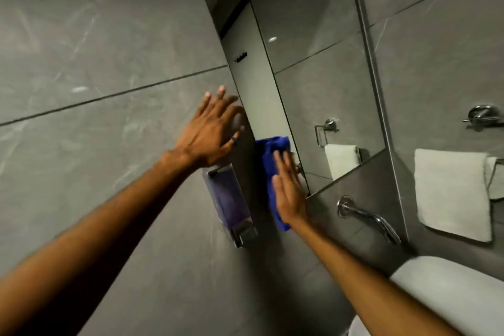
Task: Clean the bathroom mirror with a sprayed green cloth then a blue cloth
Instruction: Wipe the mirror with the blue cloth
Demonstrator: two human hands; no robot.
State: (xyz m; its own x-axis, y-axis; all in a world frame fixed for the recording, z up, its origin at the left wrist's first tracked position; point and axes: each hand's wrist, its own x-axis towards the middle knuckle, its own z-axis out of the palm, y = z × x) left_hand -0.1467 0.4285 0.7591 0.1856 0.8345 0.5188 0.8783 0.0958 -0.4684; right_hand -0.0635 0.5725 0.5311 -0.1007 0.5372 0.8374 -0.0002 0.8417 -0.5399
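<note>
A grey tiled wall (95, 49) carries the mirror (313, 63), tilted in view; a white towel (452, 194) hangs to its right; the soap dispenser (229, 199) sits below the left hand (210, 133), fingers spread wide and holding nothing; the right hand (289, 191) presses the blue cloth (270, 158) flat-palmed against the mirror's lower left corner
</note>
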